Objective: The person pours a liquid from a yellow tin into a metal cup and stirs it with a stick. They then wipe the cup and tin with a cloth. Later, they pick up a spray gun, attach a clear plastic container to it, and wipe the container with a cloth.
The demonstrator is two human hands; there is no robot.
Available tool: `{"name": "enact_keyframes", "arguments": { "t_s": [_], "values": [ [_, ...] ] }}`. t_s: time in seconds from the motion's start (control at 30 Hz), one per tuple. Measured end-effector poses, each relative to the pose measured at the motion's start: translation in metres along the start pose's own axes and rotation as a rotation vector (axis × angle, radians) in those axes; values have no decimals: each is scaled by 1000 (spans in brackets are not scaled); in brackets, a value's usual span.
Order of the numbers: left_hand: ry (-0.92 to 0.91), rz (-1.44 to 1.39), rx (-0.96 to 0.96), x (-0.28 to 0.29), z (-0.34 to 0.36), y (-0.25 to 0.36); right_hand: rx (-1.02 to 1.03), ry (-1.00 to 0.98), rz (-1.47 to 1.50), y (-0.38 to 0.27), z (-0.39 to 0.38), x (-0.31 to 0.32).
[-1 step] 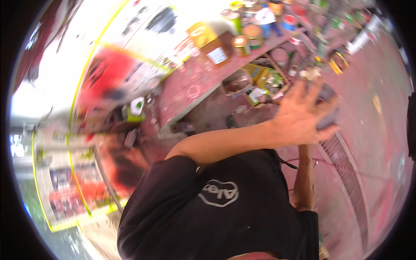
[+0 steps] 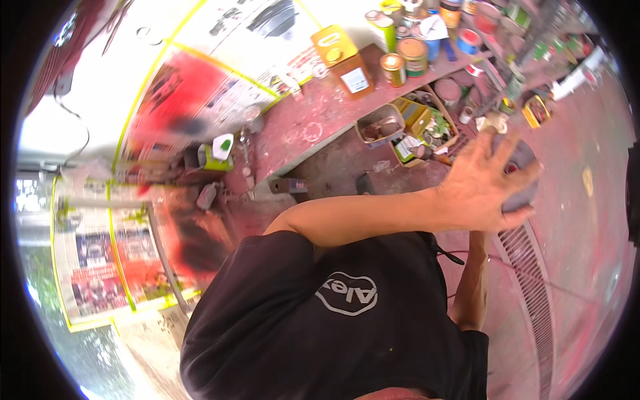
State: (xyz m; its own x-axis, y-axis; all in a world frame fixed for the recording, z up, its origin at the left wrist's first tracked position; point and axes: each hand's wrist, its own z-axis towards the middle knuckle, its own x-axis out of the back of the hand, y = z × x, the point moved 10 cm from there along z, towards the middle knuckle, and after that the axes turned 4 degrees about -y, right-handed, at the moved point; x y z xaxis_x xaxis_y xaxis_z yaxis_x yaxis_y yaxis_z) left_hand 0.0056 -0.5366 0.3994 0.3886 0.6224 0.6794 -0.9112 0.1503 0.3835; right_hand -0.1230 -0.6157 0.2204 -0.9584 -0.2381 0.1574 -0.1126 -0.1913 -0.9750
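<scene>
Red-stained worktop runs across the top of the head view, crowded with paint tins and a yellow can (newspaper sheets line the wall beside it). One hand, which side I cannot tell, spreads its grip wide over a grey round object, touching it beside the floor grate.

Paint-stained red floor, cluttered shelf

No visible change from the earlier view.
</scene>
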Motion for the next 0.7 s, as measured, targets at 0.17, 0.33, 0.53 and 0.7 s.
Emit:
{"name": "enact_keyframes", "arguments": {
  "t_s": [0.17, 0.33, 0.53, 0.7],
  "values": [
    [33, -177, -257, 19, -1, -1, 17, -117, -18, 14, -1, -11],
    [-157, -340, -501, 42, 14, -29, 31, -205, -44, 13, 4, -31],
    [-172, -153, -112, 48, 5, -55, 25, -292, -79, 18, 1, -47],
    [-309, -241, -346, 72, 0, -70, 42, -415, -98, 17, 7, -83]
  ]
}}
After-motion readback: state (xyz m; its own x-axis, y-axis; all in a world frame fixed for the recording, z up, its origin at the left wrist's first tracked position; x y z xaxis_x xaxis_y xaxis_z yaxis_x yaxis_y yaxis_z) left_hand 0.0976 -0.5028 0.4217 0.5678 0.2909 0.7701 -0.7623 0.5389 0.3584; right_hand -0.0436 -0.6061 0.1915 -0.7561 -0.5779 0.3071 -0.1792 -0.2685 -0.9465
